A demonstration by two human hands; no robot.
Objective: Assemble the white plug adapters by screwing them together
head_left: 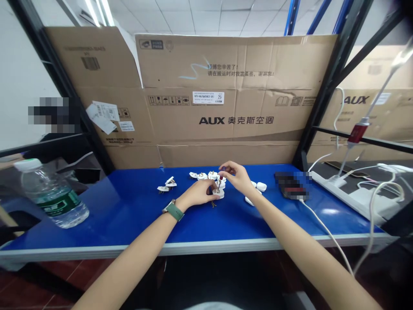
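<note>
My left hand [200,192], with a green-strapped watch on its wrist, is closed on a small white plug part [220,194] on the blue tabletop. In my right hand [238,175] is a small screwdriver [220,178] with a reddish handle, its shaft pointing down at the plug part. Just in front of that part lie small brass pieces [214,204]. Behind my left hand sit several white plug parts [202,176] with metal bits. More of them, with pins [167,186], lie off to the left. Smooth white covers [261,186] rest beside my right wrist.
A water bottle [53,196] stands at the table's left end. On the right are a dark phone-like device [293,186] with a white cable and a long white power strip [342,196]. Cardboard [235,142] walls off the back. A person is partly visible at far left.
</note>
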